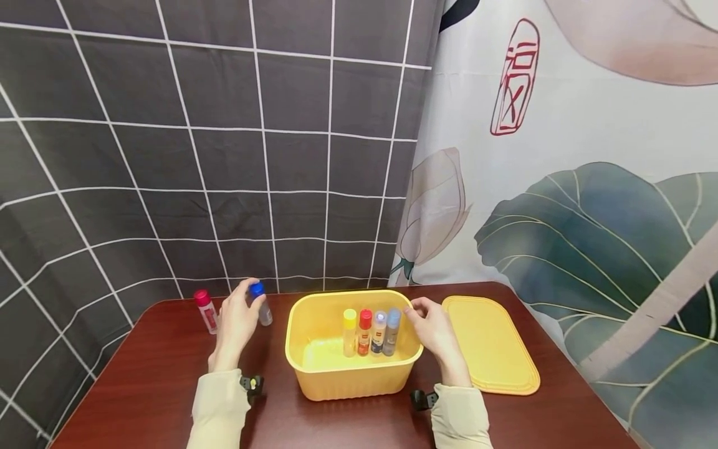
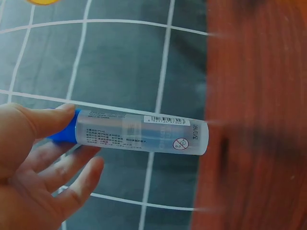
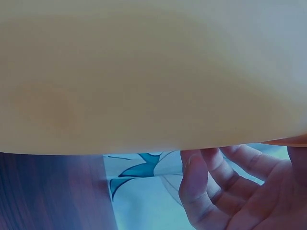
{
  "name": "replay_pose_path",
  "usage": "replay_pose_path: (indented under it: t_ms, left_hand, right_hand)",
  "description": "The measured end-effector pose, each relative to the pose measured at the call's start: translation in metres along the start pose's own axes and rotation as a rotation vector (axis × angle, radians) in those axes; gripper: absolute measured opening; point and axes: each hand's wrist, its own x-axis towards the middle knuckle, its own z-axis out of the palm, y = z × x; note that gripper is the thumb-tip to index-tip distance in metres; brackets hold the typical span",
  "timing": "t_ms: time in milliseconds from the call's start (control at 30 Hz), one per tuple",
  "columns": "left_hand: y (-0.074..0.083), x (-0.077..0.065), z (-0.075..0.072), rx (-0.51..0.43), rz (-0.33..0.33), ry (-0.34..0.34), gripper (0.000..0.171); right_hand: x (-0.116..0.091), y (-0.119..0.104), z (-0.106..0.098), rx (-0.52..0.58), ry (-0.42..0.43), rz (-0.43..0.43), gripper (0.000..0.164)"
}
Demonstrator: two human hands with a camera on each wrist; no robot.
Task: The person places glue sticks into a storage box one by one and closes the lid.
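My left hand [image 1: 234, 321] pinches a clear glue stick [image 2: 139, 132] by its blue cap [image 1: 257, 289]. In the left wrist view its printed label, barcode and clear base show, held just off the dark red tabletop. A glue stick with a pink-red cap [image 1: 205, 310] stands to the left of that hand. My right hand [image 1: 434, 327] grips the right rim of a yellow plastic bin [image 1: 353, 378]; some fingertips are hidden by the bin wall in the right wrist view. Inside the bin several glue sticks stand in a row, with yellow [image 1: 349, 332], red [image 1: 364, 332], pale violet [image 1: 378, 330] and blue caps [image 1: 392, 330].
A flat yellow lid [image 1: 493, 346] lies to the right of the bin on the dark red table [image 1: 140, 386]. Behind the table hang a dark grid-patterned curtain [image 1: 224, 156] and a white curtain with lotus prints [image 1: 561, 137].
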Motion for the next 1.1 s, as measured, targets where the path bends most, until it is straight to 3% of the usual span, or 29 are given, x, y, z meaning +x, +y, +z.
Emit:
replay_pose_path:
  t_ms: [133,833,1100]
  left_hand:
    - [0.009,-0.002,-0.008,-0.016,0.055,0.037,0.038]
    - [0.057,-0.011,-0.048,-0.042,0.209,0.206,0.041]
    - [0.069,-0.015,-0.055,-0.143,0.255,0.191,0.042]
  right_hand:
    - [0.000,0.000,-0.001,0.009,-0.010,0.012,0.015]
    - [-0.001,-0.003,-0.003,0.015,-0.048,0.054,0.020]
    - [-0.001,-0.003,-0.003,0.007,-0.045,0.047,0.020]
